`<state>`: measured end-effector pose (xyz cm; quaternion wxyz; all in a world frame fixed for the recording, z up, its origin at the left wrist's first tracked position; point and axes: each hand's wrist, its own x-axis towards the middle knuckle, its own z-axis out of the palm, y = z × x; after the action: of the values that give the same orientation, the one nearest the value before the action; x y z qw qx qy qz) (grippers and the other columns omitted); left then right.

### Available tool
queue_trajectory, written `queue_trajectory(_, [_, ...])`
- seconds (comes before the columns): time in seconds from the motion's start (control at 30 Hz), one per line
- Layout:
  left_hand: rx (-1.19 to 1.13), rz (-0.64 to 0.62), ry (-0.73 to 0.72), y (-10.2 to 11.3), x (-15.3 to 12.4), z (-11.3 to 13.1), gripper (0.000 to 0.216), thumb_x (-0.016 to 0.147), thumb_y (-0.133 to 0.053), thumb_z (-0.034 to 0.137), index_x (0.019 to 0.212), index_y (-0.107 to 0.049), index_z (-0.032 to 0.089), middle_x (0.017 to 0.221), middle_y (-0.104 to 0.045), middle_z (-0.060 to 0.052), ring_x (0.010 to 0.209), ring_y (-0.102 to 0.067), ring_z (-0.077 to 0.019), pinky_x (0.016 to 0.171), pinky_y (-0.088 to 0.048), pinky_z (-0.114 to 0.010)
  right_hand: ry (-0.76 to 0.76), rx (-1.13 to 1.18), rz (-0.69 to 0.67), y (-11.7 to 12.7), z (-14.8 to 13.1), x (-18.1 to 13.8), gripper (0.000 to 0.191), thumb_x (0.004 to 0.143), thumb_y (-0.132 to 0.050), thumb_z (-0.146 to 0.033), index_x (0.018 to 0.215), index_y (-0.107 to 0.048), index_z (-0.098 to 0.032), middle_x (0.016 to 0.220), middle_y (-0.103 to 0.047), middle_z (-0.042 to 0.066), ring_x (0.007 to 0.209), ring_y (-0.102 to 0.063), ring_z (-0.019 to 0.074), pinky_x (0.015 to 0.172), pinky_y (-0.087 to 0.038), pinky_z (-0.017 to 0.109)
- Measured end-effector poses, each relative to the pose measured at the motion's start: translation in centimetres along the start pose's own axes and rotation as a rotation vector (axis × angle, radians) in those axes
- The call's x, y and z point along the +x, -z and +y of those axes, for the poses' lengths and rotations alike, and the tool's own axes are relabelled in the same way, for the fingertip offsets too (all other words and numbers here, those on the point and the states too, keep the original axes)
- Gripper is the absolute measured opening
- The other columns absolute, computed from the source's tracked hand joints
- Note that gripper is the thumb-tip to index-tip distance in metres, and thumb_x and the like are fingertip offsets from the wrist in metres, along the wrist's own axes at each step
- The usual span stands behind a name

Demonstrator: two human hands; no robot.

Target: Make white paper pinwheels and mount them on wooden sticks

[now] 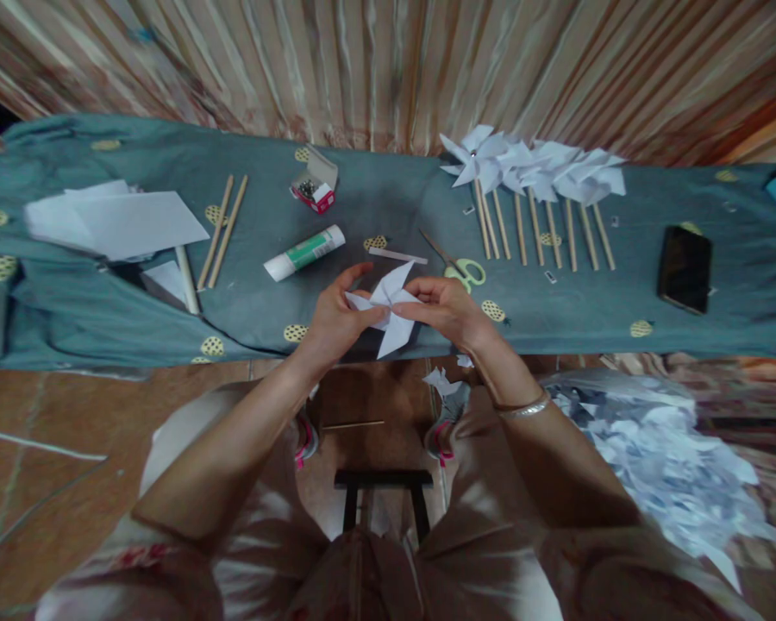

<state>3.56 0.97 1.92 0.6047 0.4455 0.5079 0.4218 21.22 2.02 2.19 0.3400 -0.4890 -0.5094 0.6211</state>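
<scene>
Between my two hands is a white paper pinwheel [394, 332] with pointed blades, held just above the front edge of the cloth-covered table. My left hand [342, 312] grips its left side, the thumb pressed near the centre. From the right, my right hand [445, 306] pinches it, its thumb also at the middle. Beyond the pinwheel lies a narrow white strip [397, 256]. Scissors [462, 269] with light green handles rest behind my right hand. A green and white glue stick [305, 253] lies behind my left hand.
An open small box of pins [315, 183] stands at the back. Two wooden sticks [223, 228] and paper sheets [129, 224] lie left. Several finished pinwheels on sticks [536, 168] line the back right, near a black phone [685, 269]. A bag of paper pinwheels [672, 457] sits below, right.
</scene>
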Motion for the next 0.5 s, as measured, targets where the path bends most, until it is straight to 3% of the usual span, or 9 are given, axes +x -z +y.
queue_trajectory(0.27, [0.036, -0.022, -0.02, 0.06, 0.2, -0.18, 0.082, 0.055, -0.081, 0.023, 0.131, -0.052, 0.015, 0.062, -0.063, 0.007, 0.054, -0.057, -0.0118, 0.055, -0.042, -0.023, 0.016, -0.029, 0.004, -0.25, 0.26, 0.15, 0.016, 0.061, -0.075, -0.03, 0.067, -0.066, -0.018, 0.067, -0.068, -0.001, 0.065, -0.061, 0.0134, 0.062, -0.047, 0.026])
queue_trajectory(0.5, [-0.037, -0.048, 0.006, 0.15, 0.12, -0.09, 0.084, 0.053, -0.083, 0.023, 0.131, -0.053, 0.015, 0.066, -0.065, 0.006, 0.059, -0.061, -0.0129, 0.061, -0.047, -0.025, 0.004, 0.022, 0.003, -0.21, 0.21, 0.08, 0.018, 0.06, -0.078, -0.031, 0.069, -0.069, -0.018, 0.072, -0.072, 0.001, 0.068, -0.063, 0.0147, 0.065, -0.049, 0.028])
